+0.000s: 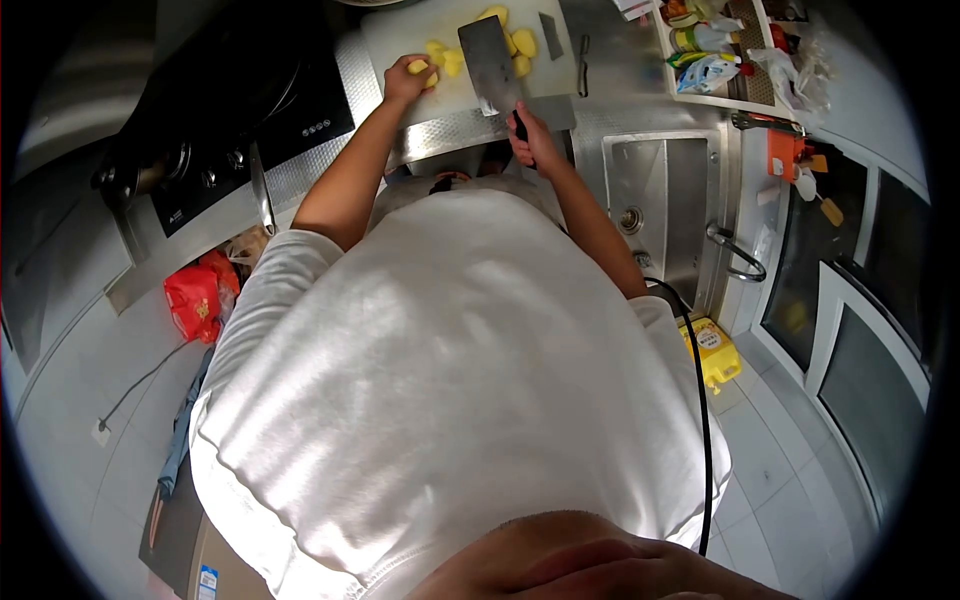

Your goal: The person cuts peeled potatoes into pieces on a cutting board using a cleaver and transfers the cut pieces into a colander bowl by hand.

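My right hand [535, 140] is wrapped round the dark handle of a broad cleaver [488, 62]. Its wide blade lies over the white cutting board [392, 32], covering part of some peeled yellow potato pieces [524, 41]. On the board's left side, my left hand [407, 80] has its fingers closed on a yellow potato piece [430, 78]. More potato chunks [446, 57] lie between that hand and the blade. A dark flat strip [551, 36] rests toward the board's right edge, and a slim dark tool [583, 65] lies on the metal counter beside it.
A black cooktop [300, 110] with a pan is at left. To the right are a steel sink [665, 200] with a curved faucet [745, 262] and a rack [715, 50] of bottles and packets. A black cable [700, 400] hangs beside my body, near a yellow jug [712, 350].
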Demonstrator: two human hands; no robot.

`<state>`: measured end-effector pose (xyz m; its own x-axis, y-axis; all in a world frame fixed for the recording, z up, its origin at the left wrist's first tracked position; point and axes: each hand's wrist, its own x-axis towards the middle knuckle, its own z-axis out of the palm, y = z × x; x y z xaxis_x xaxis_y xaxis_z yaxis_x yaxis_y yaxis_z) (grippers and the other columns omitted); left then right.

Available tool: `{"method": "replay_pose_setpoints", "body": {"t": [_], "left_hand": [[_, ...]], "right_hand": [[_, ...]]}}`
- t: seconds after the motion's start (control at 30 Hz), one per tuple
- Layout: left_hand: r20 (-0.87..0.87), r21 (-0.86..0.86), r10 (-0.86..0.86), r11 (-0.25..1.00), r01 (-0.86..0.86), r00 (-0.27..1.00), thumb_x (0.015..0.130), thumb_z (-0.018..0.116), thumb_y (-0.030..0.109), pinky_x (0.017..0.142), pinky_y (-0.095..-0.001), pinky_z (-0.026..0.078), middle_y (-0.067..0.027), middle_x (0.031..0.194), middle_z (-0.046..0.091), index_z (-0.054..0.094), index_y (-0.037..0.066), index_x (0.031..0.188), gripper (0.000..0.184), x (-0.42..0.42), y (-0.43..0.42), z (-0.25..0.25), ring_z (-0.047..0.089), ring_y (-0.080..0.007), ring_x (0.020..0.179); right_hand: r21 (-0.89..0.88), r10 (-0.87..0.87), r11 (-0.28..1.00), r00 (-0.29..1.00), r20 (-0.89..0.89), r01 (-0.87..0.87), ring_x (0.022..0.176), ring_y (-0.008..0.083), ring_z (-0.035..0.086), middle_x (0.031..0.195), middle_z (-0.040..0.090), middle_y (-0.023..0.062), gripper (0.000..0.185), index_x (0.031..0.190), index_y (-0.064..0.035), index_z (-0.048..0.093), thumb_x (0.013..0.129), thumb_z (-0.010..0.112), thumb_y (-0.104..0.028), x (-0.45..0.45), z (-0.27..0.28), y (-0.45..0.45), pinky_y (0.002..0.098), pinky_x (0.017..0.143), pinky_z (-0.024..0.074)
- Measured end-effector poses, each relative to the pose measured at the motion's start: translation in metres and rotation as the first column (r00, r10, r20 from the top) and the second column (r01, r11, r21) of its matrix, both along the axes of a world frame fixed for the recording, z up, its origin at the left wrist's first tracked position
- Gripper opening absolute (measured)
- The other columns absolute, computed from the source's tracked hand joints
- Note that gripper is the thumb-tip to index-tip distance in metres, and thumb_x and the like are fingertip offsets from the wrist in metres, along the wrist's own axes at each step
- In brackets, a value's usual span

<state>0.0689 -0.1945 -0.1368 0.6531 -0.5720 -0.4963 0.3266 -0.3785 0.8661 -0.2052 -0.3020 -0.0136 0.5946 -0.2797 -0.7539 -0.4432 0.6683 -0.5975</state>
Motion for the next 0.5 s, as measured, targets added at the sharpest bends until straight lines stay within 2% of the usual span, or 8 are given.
{"method": "replay_pose_setpoints", "body": {"t": [0.03, 0.1, 0.2, 0.27, 0.33, 0.37, 0.43, 0.5], "left_hand": [[0.002, 0.003, 0.001, 1.000, -0.001, 1.000, 0.086, 0.085, 0.025, 0.070, -0.0347, 0.066, -0.0143, 0.109, 0.073, 0.072, 0.009, 0.112, 0.033, 0.002, 0.010, -0.014, 0.074, -0.0266, 0.090], [0.340, 0.027, -0.068, 0.998, 0.062, 0.938, 0.084, 0.084, 0.023, 0.086, -0.0382, 0.063, -0.0183, 0.114, 0.069, 0.070, 0.010, 0.118, 0.039, 0.007, 0.029, -0.033, 0.071, -0.0326, 0.099], [0.395, 0.146, -0.008, 0.988, -0.054, 0.919, 0.084, 0.081, 0.022, 0.098, -0.0391, 0.057, -0.0213, 0.119, 0.063, 0.065, 0.012, 0.129, 0.048, 0.005, 0.051, -0.035, 0.067, -0.0364, 0.105], [0.324, 0.140, 0.034, 0.987, -0.084, 0.946, 0.089, 0.078, 0.029, 0.089, -0.0395, 0.062, -0.0231, 0.125, 0.057, 0.058, 0.009, 0.136, 0.055, 0.001, 0.058, -0.017, 0.069, -0.0365, 0.102], [0.097, 0.483, -0.070, 0.875, 0.015, 0.993, 0.089, 0.079, 0.037, 0.075, -0.0390, 0.067, -0.0253, 0.131, 0.053, 0.056, 0.003, 0.134, 0.061, -0.012, 0.052, 0.047, 0.071, -0.0362, 0.098], [0.066, 0.443, -0.110, 0.894, 0.070, 0.992, 0.088, 0.081, 0.041, 0.064, -0.0380, 0.069, -0.0259, 0.133, 0.050, 0.053, 0.001, 0.136, 0.068, -0.013, 0.055, 0.045, 0.072, -0.0354, 0.096], [0.049, 0.393, -0.077, 0.918, 0.052, 0.996, 0.088, 0.082, 0.038, 0.063, -0.0382, 0.068, -0.0238, 0.129, 0.057, 0.053, 0.001, 0.135, 0.067, -0.015, 0.057, 0.029, 0.073, -0.0340, 0.095], [0.013, 0.282, -0.005, 0.959, 0.001, 1.000, 0.093, 0.080, 0.025, 0.067, -0.0387, 0.068, -0.0198, 0.120, 0.065, 0.051, 0.003, 0.132, 0.054, -0.019, 0.058, 0.033, 0.074, -0.0325, 0.091]], "right_hand": [[0.003, 0.001, 1.000, 1.000, 0.002, -0.001, 0.040, 0.0077, 0.026, 0.055, 0.033, -0.0042, 0.054, 0.090, -0.0155, 0.050, 0.102, 0.048, -0.068, 0.002, 0.000, -0.001, 0.0263, 0.038, 0.0203], [-0.004, 0.030, 1.000, 0.999, -0.016, -0.030, 0.040, 0.0065, 0.025, 0.055, 0.032, -0.0052, 0.052, 0.089, -0.0178, 0.048, 0.103, 0.045, -0.068, 0.004, 0.001, 0.000, 0.0261, 0.037, 0.0199], [-0.016, 0.049, 0.999, 0.999, -0.002, -0.049, 0.040, 0.0066, 0.026, 0.055, 0.034, -0.0049, 0.050, 0.088, -0.0176, 0.049, 0.103, 0.048, -0.065, 0.007, 0.002, 0.003, 0.0263, 0.037, 0.0199], [-0.101, 0.111, 0.988, 0.993, -0.030, -0.114, 0.040, 0.0077, 0.029, 0.055, 0.037, -0.0040, 0.052, 0.087, -0.0151, 0.052, 0.103, 0.049, -0.065, 0.014, 0.003, 0.010, 0.0272, 0.038, 0.0222], [-0.193, 0.168, 0.965, 0.984, -0.061, -0.176, 0.041, 0.0088, 0.033, 0.056, 0.040, -0.0032, 0.055, 0.087, -0.0126, 0.054, 0.102, 0.050, -0.065, 0.022, 0.004, 0.015, 0.0281, 0.039, 0.0245], [-0.275, 0.182, 0.939, 0.977, -0.114, -0.207, 0.043, 0.0109, 0.038, 0.056, 0.043, -0.0012, 0.057, 0.087, -0.0100, 0.056, 0.102, 0.051, -0.065, 0.025, 0.005, 0.020, 0.0303, 0.041, 0.0301], [-0.353, 0.193, 0.904, 0.967, -0.167, -0.242, 0.044, 0.0130, 0.043, 0.056, 0.046, 0.0008, 0.059, 0.086, -0.0073, 0.059, 0.102, 0.052, -0.064, 0.034, 0.005, 0.027, 0.0324, 0.043, 0.0357], [-0.494, 0.267, 0.783, 0.922, -0.281, -0.378, 0.060, 0.0259, 0.062, 0.066, 0.061, 0.0116, 0.063, 0.092, -0.0031, 0.066, 0.102, 0.051, -0.064, 0.039, 0.006, 0.032, 0.0385, 0.061, 0.0500]]}}
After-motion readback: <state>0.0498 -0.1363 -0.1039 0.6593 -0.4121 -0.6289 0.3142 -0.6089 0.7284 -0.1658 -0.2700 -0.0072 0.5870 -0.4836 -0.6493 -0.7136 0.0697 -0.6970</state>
